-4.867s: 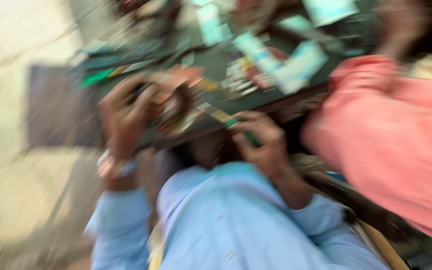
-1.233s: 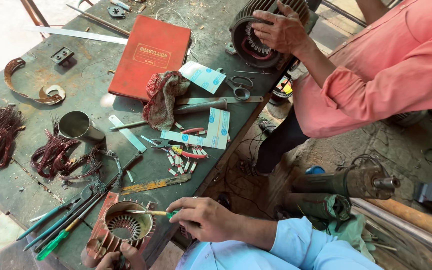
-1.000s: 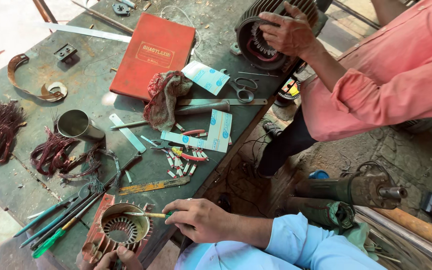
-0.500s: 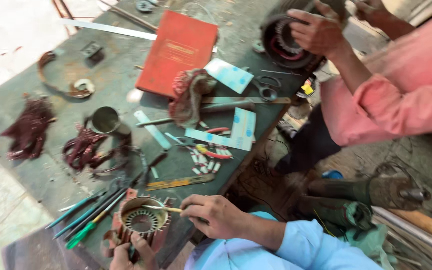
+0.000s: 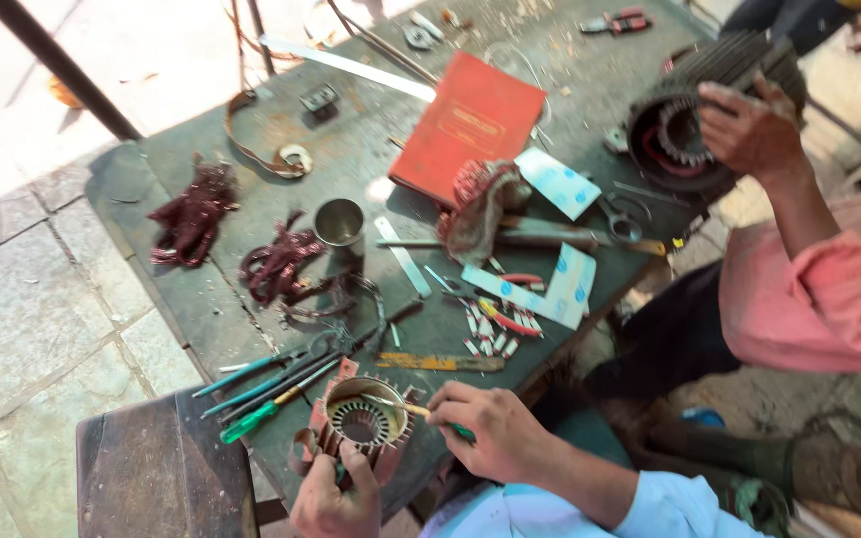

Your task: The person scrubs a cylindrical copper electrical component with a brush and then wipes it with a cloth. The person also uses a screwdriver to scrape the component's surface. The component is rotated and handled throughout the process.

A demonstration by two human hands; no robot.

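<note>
Shifted outward and steadied since the blurred view half a second back: more of the far surface (image 5: 151,189) in sight, small stator (image 5: 361,423) and both hands sharper, grips unchanged.

Left hand (image 5: 336,498) at the near edge, fingers curled shut around the small stator's finned body from below, bore tipped up. Right hand (image 5: 490,433) just right of it, fingers pinched closed on a thin stick tool (image 5: 406,406) with a green end, tip laid across the rim into the slots. Row of green and blue hand tools (image 5: 261,384) touching distance to the left; flat brass strip (image 5: 440,362) just beyond.

Better done, by judgement, with the stator braced against the surface, the tool kept shallow and parallel to a slot, short strokes, no levering against the thin teeth.

Farther off: steel cup (image 5: 339,221), red wire bundles (image 5: 191,211), red book (image 5: 468,122), rag (image 5: 485,199). Far right, another person's hand (image 5: 749,125), pink sleeve, resting on a large stator (image 5: 690,120), much as a second ago.
</note>
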